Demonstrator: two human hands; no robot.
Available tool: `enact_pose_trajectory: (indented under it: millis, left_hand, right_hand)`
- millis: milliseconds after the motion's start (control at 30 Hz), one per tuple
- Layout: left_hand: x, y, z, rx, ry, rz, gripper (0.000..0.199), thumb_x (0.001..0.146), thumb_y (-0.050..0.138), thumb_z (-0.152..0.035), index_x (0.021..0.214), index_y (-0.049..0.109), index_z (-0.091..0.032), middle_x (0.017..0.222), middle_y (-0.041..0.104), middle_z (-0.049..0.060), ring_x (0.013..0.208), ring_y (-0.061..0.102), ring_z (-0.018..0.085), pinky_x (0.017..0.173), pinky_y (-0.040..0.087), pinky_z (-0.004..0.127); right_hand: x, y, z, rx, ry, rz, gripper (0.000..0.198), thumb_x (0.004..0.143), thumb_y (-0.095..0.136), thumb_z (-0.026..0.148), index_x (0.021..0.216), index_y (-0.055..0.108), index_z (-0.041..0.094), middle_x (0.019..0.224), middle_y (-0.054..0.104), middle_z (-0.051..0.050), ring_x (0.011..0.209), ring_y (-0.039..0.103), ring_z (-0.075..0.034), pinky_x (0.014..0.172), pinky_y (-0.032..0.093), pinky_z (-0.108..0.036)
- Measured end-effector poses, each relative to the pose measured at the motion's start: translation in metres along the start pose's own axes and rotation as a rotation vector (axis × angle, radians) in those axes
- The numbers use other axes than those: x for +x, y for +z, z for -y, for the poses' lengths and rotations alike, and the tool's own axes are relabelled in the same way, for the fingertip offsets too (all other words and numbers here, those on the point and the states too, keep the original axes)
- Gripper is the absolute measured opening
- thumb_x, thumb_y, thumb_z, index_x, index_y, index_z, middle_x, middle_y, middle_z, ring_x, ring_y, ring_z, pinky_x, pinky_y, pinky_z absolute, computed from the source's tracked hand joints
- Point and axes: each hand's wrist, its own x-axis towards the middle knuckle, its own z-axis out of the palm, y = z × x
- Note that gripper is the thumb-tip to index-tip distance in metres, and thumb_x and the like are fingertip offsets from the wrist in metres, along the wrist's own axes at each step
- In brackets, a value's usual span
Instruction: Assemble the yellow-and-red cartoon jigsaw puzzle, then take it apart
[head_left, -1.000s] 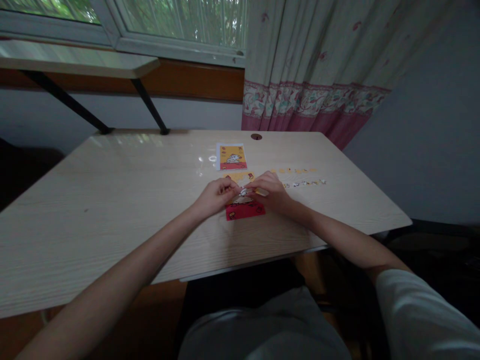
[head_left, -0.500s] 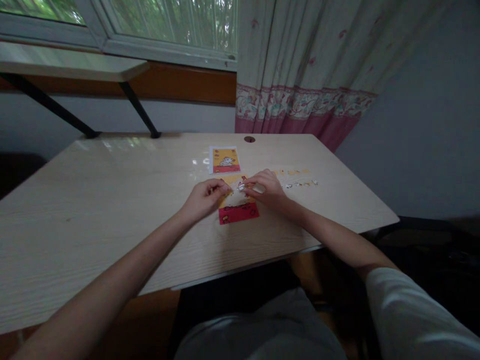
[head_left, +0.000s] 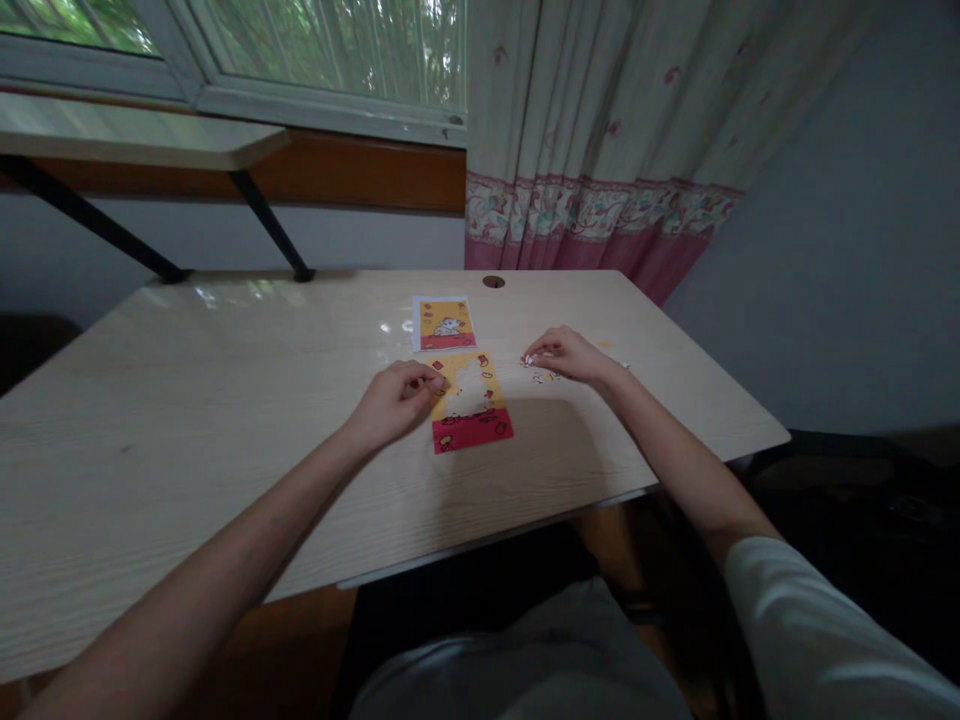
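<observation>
A partly assembled jigsaw puzzle (head_left: 472,430), yellow above and red below, lies on the desk with a bare gap in its middle. My left hand (head_left: 394,402) is at the puzzle's left edge, thumb and forefinger drawn together; whatever may be between them is hidden. Right of the puzzle, my right hand (head_left: 568,354) pinches a small white puzzle piece (head_left: 529,361) at its fingertips. Several loose puzzle pieces (head_left: 550,377) lie just below that hand, partly covered by it. Behind the puzzle is a reference picture (head_left: 448,325) of a white cartoon animal on yellow and red.
The pale wooden desk (head_left: 247,400) has a round cable hole (head_left: 493,282) near its back edge. A raised shelf (head_left: 142,132) on black legs stands at the back left. A curtain (head_left: 592,200) hangs behind the desk. More pieces (head_left: 606,345) lie beyond my right wrist.
My right hand has moved right, from over the puzzle's gap to the loose pieces, with a white piece in its fingers. My left hand has stayed by the puzzle's left edge.
</observation>
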Motion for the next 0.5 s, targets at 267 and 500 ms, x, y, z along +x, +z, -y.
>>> enact_pose_trajectory:
  millis: [267, 500]
  left_hand:
    - [0.001, -0.001, 0.001, 0.023, 0.027, 0.017, 0.018, 0.081, 0.056, -0.031, 0.082, 0.071, -0.021, 0.081, 0.069, 0.006, 0.074, 0.057, 0.018, 0.069, 0.044, 0.033]
    - [0.0, -0.001, 0.002, 0.047, 0.016, 0.033, 0.019, 0.083, 0.055, -0.031, 0.083, 0.07, -0.02, 0.085, 0.07, 0.006, 0.076, 0.058, 0.018, 0.072, 0.045, 0.033]
  right_hand:
    - [0.005, 0.011, 0.004, -0.065, -0.09, 0.066, 0.015, 0.086, 0.061, 0.026, 0.091, 0.073, 0.02, 0.088, 0.072, -0.005, 0.087, 0.061, -0.016, 0.087, 0.037, -0.034]
    - [0.005, 0.016, 0.017, -0.073, -0.045, 0.071, 0.017, 0.082, 0.066, 0.032, 0.085, 0.073, 0.018, 0.083, 0.071, -0.006, 0.079, 0.06, -0.016, 0.081, 0.036, -0.032]
